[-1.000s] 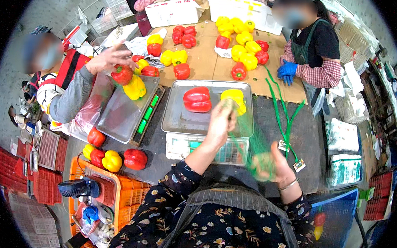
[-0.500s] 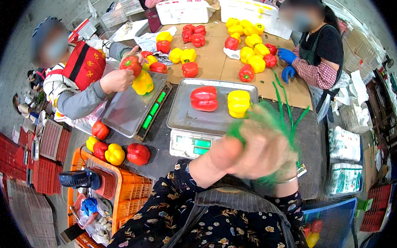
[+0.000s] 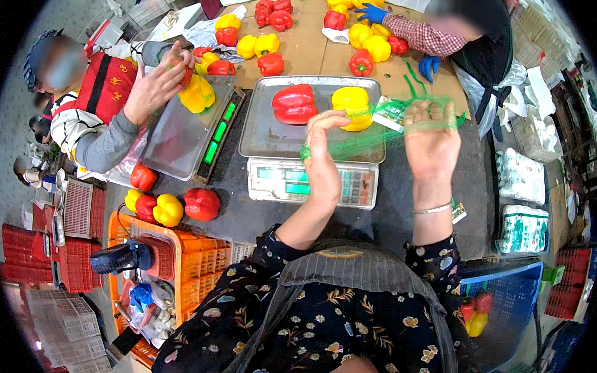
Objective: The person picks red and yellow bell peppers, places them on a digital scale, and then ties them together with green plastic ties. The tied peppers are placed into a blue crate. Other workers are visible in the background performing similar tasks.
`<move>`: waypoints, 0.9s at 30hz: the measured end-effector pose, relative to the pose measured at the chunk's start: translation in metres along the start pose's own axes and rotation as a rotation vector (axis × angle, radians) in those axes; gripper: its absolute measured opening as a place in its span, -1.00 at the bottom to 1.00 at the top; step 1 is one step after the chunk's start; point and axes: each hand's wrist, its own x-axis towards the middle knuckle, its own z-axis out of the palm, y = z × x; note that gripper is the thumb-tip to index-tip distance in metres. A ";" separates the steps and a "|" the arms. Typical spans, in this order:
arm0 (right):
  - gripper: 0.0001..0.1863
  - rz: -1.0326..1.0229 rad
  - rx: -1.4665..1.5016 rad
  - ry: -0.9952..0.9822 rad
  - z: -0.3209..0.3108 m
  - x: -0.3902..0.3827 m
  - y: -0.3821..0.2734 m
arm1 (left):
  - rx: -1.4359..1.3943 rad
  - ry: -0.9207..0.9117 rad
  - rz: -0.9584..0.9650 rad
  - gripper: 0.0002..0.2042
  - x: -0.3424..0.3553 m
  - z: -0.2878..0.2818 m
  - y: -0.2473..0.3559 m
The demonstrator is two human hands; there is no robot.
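Note:
A green mesh bag [image 3: 368, 144] is stretched between my two hands above the weighing tray. My left hand [image 3: 323, 157] has its fingers bent around one end of it, in front of the yellow pepper. My right hand [image 3: 433, 141], palm up, has curled fingers in the mesh at the other end. Beneath lies a metal tray [image 3: 259, 142] on a digital scale [image 3: 271, 188] with lit green displays. A red bell pepper [image 3: 294, 105] and a yellow bell pepper [image 3: 351, 103] rest on this tray. A printed tag [image 3: 389, 114] hangs by the net.
At left a co-worker's hands [image 3: 156, 84] hover over a second scale tray [image 3: 179, 150] with peppers. Another co-worker's blue glove [image 3: 373, 14] reaches among yellow peppers at far right. Loose peppers [image 3: 202, 204] sit by the table's near edge, above an orange crate [image 3: 193, 265]. More green nets [image 3: 412, 81] lie right.
My hands have moved apart, and the bunched green mesh is now spread between them. The right co-worker has reached toward the yellow peppers. My view has shifted slightly.

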 end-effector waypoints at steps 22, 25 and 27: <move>-0.64 -0.220 -2.015 -0.290 -0.012 0.065 0.027 | -0.883 0.447 -1.027 -0.41 -0.022 0.015 -0.027; -0.49 -0.251 -2.340 -0.428 -0.002 0.083 0.043 | -0.959 0.512 -1.059 -0.44 -0.009 0.014 -0.043; -0.45 -0.137 -2.578 -0.435 0.002 0.094 0.051 | -0.972 0.577 -1.113 -0.47 -0.002 0.017 -0.048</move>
